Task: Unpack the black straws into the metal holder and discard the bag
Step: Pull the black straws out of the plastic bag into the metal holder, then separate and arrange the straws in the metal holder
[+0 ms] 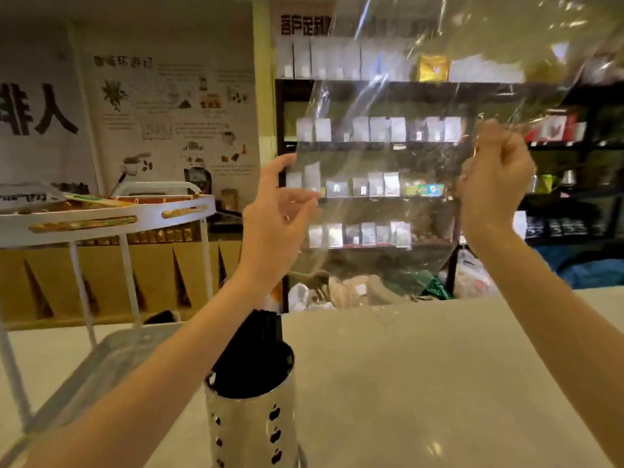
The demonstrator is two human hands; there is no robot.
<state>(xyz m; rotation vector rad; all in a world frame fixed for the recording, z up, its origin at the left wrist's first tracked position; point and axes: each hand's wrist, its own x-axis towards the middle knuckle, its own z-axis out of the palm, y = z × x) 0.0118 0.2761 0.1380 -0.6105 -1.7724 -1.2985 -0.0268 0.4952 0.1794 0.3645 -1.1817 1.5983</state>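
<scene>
Holding a clear plastic bag [388,163] up at head height, both hands are raised above the pale counter [422,383]. The right hand [496,187] is curled closed, its fingers pinching the bag's right edge in a bunch. The left hand [277,211] sits at the bag's left edge with fingers loosely spread and the thumb apart from them; the fingertips touch or nearly touch the film, but whether they grip it is not clear. The bag looks empty, and the shelves [371,197] of small white packets on the far side show through it.

Black straws [256,352] stand bunched together in the metal holder [250,430], a shiny cylinder with cut-out holes, which stands on the near part of the counter, below and between the forearms. The straws lean slightly right and rise above the rim. A white rack [101,217] stands to the left, with a metal tray [111,352] lying under it on the counter.
</scene>
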